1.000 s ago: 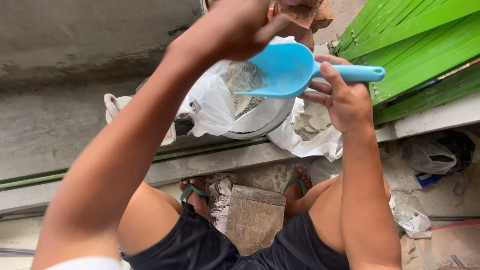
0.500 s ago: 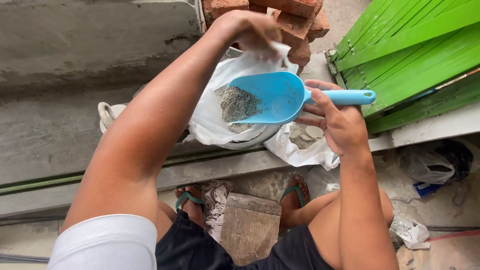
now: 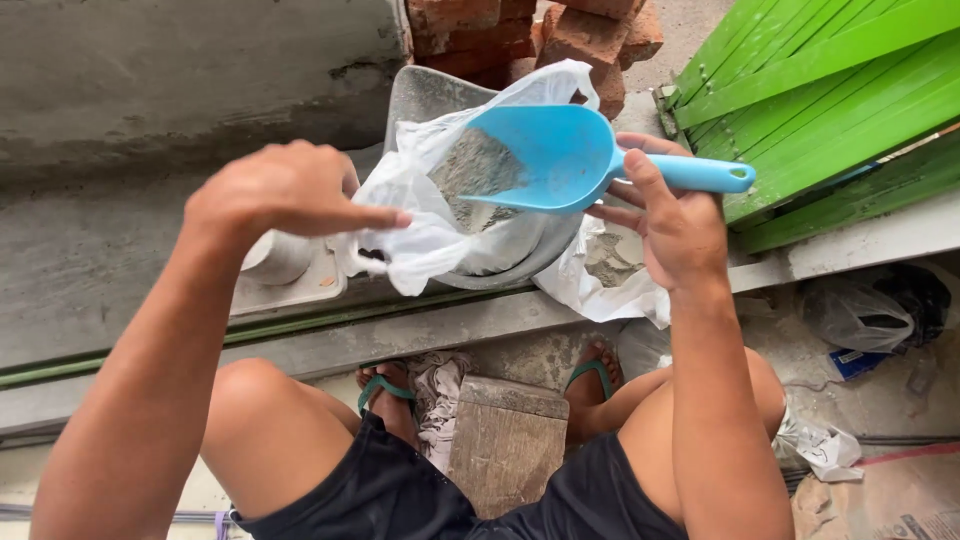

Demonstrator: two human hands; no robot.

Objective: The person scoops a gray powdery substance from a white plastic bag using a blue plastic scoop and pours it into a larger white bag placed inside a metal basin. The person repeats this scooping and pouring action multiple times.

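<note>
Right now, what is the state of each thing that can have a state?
blue plastic scoop: tilted, held by right hand, gray powder at its mouth.
white plastic bag: open, edge held by left hand.
second plastic bag: lying crumpled, some gray powder inside.
metal basin: under the bag.

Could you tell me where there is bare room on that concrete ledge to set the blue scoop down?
The widest bare stretch is the grey concrete ledge left of the left hand. Around the metal bowl it is crowded: the white plastic bag, the scoop in the right hand, bricks behind, green boards to the right.
</note>
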